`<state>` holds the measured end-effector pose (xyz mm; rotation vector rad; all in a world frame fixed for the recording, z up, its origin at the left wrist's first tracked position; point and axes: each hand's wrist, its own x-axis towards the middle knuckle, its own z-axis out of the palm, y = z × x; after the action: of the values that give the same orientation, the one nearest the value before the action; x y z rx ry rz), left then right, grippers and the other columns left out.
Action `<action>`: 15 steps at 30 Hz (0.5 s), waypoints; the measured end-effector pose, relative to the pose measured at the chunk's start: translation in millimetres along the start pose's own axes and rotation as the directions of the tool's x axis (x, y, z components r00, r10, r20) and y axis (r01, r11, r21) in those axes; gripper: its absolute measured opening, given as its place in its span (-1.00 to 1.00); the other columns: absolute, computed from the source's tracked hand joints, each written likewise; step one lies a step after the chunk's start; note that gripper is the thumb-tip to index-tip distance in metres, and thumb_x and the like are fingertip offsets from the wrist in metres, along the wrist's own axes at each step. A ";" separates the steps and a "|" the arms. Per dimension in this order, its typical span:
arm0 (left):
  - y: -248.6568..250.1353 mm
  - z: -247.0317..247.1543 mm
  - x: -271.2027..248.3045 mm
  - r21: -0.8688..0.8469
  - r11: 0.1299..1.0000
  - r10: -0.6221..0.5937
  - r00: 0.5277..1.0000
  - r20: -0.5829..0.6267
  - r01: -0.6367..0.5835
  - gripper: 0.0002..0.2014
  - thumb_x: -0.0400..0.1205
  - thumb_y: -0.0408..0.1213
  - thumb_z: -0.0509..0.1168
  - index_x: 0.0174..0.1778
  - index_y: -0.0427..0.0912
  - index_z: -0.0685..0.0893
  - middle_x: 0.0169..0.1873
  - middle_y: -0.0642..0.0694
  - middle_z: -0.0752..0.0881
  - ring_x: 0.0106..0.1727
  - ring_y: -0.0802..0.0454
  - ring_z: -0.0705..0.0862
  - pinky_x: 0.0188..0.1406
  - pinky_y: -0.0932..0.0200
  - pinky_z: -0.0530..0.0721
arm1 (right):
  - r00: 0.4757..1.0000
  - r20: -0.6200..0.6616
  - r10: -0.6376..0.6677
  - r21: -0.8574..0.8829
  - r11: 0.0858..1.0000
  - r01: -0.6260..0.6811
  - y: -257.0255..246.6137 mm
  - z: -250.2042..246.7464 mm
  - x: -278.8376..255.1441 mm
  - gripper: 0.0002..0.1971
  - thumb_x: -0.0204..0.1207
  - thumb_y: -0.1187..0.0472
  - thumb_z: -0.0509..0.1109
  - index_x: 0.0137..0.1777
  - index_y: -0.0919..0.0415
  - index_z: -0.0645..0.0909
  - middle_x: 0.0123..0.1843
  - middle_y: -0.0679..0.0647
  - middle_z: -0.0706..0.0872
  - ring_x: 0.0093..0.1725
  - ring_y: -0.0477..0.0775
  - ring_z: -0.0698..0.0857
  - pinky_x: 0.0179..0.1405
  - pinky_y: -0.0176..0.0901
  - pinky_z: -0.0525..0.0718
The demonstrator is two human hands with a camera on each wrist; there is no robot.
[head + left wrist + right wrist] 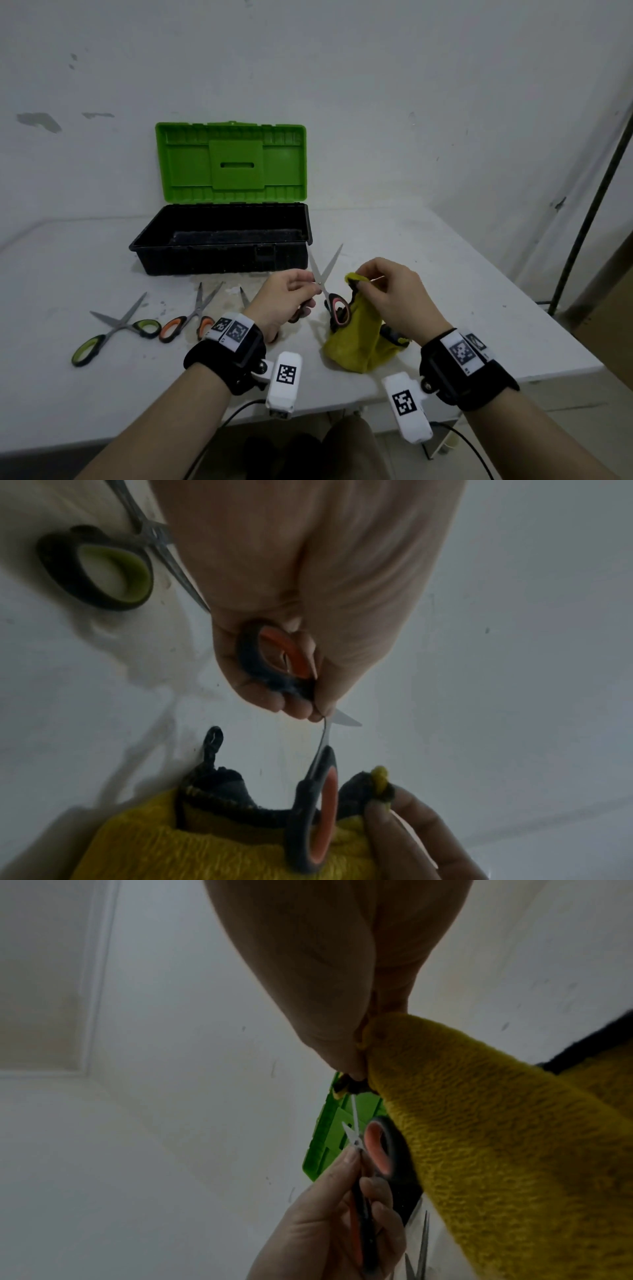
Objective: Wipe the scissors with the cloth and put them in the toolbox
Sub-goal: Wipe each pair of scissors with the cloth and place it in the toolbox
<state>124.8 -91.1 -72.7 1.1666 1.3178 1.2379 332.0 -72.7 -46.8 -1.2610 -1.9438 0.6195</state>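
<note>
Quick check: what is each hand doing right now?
Left hand: grips the open scissors by one handle.
Right hand: pinches the yellow cloth.

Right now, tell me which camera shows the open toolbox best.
The head view: the whole toolbox shows, green lid up, black tray open. The right wrist view catches only a strip of green lid behind the hands; the left wrist view shows none of it.

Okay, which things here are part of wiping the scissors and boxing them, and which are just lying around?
In the job:
held scissors, blades spread, gripped by left hand
cloth, pinched by right hand
toolbox, lid up

Lying about:
green scissors
orange scissors
</note>
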 end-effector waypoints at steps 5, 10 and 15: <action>2.3 -2.4 2.1 0.090 0.996 0.021 0.998 0.061 -0.027 -0.89 0.69 -0.41 0.30 0.11 -0.25 0.58 -0.25 -0.16 0.76 -0.47 0.08 0.57 -0.61 0.30 0.43 | 0.996 0.091 0.013 0.222 0.975 -0.033 -8.7 1.4 -2.6 -0.86 0.67 0.20 0.26 0.04 -0.11 0.52 -0.14 -0.03 0.81 -0.19 -0.05 0.76 -0.26 -0.26 0.67; 1.5 -8.6 7.7 0.180 0.983 0.013 0.995 0.103 -0.031 -0.86 0.63 -0.45 0.38 0.07 -0.37 0.62 -0.29 -0.17 0.79 -0.48 0.08 0.52 -0.51 0.25 0.51 | 0.992 0.087 0.086 0.390 0.914 -0.113 -12.3 2.8 -0.8 -0.90 0.64 0.26 0.31 0.00 0.14 0.66 -0.15 0.12 0.83 -0.14 0.09 0.79 -0.10 -0.11 0.74; 1.8 -15.3 10.9 0.244 0.967 0.048 0.993 0.107 -0.073 -0.92 0.57 -0.38 0.49 -0.15 -0.17 0.71 -0.40 -0.01 0.72 -0.53 0.21 0.48 -0.56 0.29 0.45 | 0.981 0.183 0.066 0.351 0.928 -0.128 -11.9 1.2 -0.6 -0.82 0.48 0.25 0.52 0.04 0.10 0.64 -0.11 0.12 0.82 -0.12 0.07 0.82 -0.08 -0.07 0.73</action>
<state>108.6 -81.6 -70.7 1.4363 1.3988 1.0629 324.5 -78.1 -39.2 -1.1022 -1.7983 1.1118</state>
